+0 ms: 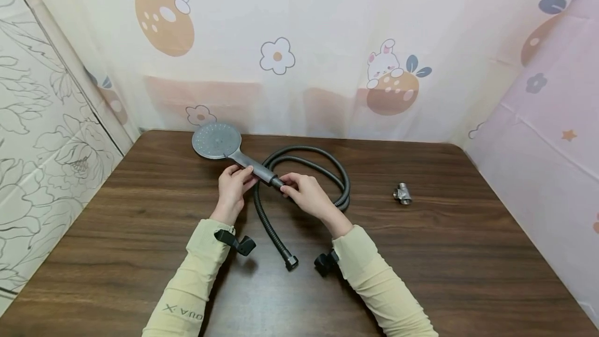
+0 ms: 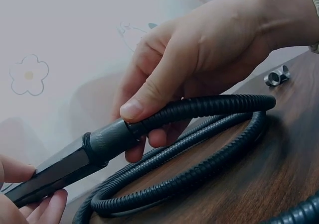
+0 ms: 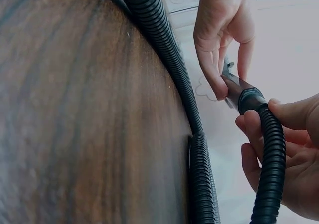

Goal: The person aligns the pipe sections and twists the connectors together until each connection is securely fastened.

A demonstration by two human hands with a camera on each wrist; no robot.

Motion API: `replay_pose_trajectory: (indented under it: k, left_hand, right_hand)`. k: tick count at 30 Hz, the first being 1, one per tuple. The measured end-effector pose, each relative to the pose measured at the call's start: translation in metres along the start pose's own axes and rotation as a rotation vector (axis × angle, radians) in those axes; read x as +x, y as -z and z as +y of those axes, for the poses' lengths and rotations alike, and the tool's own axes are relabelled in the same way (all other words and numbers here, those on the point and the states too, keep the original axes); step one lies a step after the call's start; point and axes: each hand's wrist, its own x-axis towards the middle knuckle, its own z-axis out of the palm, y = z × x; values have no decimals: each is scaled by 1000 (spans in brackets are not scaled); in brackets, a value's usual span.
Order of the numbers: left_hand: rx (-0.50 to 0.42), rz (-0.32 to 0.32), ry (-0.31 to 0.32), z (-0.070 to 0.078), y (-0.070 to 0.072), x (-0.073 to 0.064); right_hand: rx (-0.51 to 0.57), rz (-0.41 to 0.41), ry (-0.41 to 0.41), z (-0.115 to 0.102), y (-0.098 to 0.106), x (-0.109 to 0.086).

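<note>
A grey shower head (image 1: 217,141) with a round spray face is held above the table by its handle (image 1: 255,167). My left hand (image 1: 231,190) grips that handle between thumb and fingers. At the handle's lower end sits the hose's connector (image 2: 110,137), against the handle. My right hand (image 1: 304,192) pinches this connector and the start of the black ribbed shower hose (image 2: 214,104). Both hands also show in the right wrist view, the left one (image 3: 224,35) above the right one (image 3: 299,154).
The hose loops over the brown wooden table (image 1: 140,233); its loose end nut (image 1: 291,262) lies toward me between the forearms. A small metal tee fitting (image 1: 402,194) lies to the right. Behind the table hangs a patterned curtain (image 1: 327,25).
</note>
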Motion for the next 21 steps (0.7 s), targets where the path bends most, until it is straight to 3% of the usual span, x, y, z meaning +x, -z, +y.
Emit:
replay_pose_trajectory:
  k: [9, 21]
  left_hand:
    - [19, -18, 12, -5, 3, 4]
    - [1, 12, -15, -8, 5, 9]
  right_hand:
    - [-6, -4, -33, 1, -2, 2]
    - [-8, 31, -48, -3, -6, 3]
